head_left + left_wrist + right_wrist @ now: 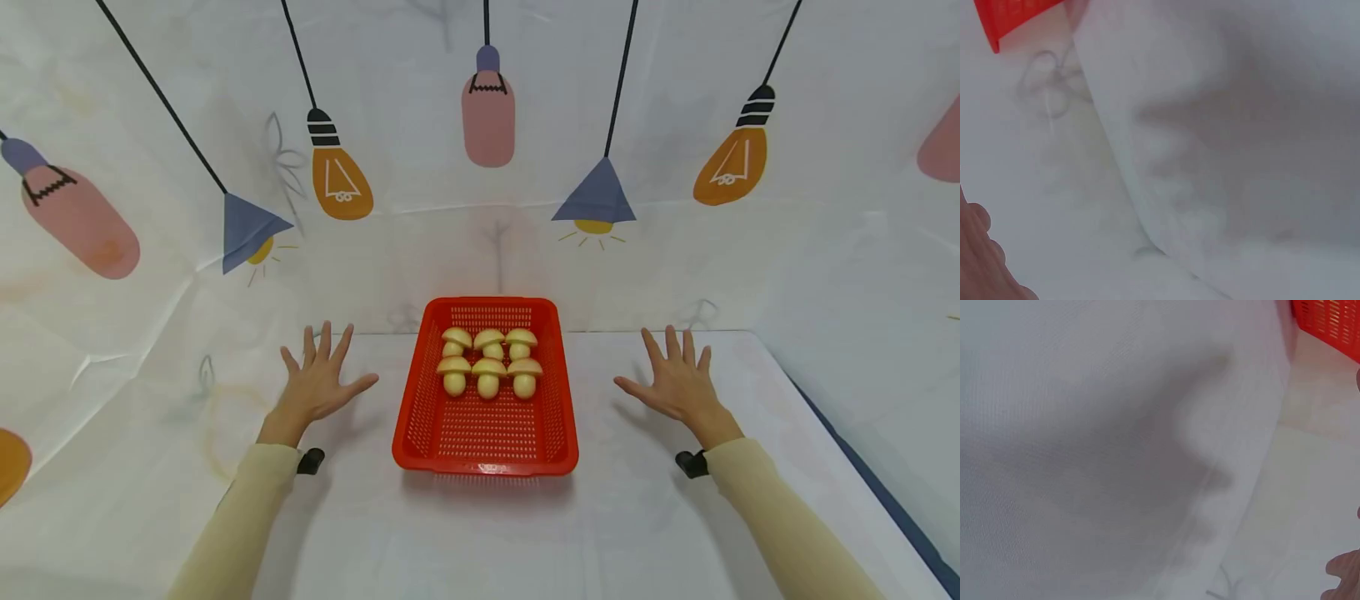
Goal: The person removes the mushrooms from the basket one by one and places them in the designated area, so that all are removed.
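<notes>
Between my hands stands a red plastic basket [487, 468] with perforated walls. Several pale yellow mushroom-shaped pieces [488, 379] lie in it in two rows, toward the far end, caps pointing away. My left hand [318, 387] is spread out to the left of the basket, fingers straight and holding nothing. To the right, my right hand [681, 387] is spread in the same way, apart from the basket. The left wrist view catches a corner of the basket [1016, 15] and part of the hand; the right wrist view shows another basket corner [1332, 325] and a few fingertips.
A white tabletop [510, 550] lies under the basket and hands. Behind it hangs a white sheet [420, 250] printed with lamps and bulbs. Each wrist wears a dark band, the left one [311, 461] and the right one [692, 463]. A dark blue strip [885, 475] runs along the right edge.
</notes>
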A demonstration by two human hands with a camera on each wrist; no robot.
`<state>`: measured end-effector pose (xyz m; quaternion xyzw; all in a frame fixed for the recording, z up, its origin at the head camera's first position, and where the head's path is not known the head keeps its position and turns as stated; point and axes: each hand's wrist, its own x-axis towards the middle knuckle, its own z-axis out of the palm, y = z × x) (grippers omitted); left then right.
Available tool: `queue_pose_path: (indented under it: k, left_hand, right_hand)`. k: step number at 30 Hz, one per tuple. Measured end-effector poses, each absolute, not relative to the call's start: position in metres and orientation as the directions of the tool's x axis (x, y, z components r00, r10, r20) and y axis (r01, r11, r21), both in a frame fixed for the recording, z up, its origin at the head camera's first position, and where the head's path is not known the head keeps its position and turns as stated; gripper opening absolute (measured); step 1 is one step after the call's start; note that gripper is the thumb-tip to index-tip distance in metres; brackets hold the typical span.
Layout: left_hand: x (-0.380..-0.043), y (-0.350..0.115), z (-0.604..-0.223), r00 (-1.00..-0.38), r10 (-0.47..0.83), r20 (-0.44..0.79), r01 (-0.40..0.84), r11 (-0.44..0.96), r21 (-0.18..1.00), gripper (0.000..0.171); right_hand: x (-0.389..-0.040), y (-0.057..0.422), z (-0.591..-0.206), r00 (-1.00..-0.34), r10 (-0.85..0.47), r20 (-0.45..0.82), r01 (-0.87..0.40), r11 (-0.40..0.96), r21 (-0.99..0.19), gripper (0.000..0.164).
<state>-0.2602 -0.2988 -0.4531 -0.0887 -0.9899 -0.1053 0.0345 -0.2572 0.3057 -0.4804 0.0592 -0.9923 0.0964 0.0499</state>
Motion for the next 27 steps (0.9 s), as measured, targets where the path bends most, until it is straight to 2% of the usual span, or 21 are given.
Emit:
queue_pose_path:
  k: [19,27]
  left_hand:
    - [-0.238,-0.249,-0.468,-0.967,0.229,0.111,0.252,0.922,0.293,0.11]
    - [-0.231,-0.234,-0.476,-0.967,0.234,0.103,0.256,0.888,0.383,0.106]
  right_hand:
    - [-0.262,0.27,-0.461,-0.978,-0.096,0.183,-0.146,0.948,-0.283,0.109]
    - [-0.266,0.244,-0.455,-0.974,-0.104,0.203,-0.166,0.934,-0.317,0.107]
